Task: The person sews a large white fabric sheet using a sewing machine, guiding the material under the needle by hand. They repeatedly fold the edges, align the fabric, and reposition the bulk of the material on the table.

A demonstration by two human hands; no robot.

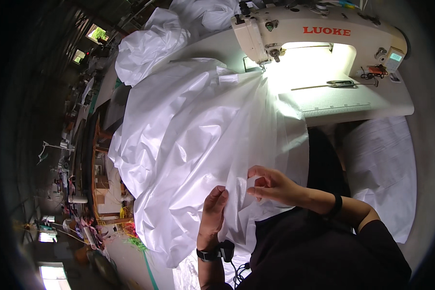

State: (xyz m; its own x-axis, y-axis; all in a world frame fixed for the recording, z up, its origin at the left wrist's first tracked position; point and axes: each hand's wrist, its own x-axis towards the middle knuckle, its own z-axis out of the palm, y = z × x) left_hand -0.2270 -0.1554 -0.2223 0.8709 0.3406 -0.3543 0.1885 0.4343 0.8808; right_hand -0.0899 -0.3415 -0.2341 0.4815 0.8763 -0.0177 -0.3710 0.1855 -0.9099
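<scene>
A large, shiny white woven plastic sheet (179,140) hangs in folds over my lap and gathers up to the needle area of a white sewing machine (295,29). My left hand (213,208) is closed at the sheet's near part, its thumb pressed to the fingers on a fold. Just right of it, my right hand (270,185) has its thumb and forefinger curled about a bit of the sheet, a little white showing between them. The machine's presser foot (263,67) meets the top of the gathered folds under a bright light.
On the machine bed (372,104) lie thread snips (340,84) near a long thin rod. More crumpled white sheeting (152,46) lies behind at the left, and another white sheet (384,169) hangs at the right. Cluttered shelving (99,164) stands at the left.
</scene>
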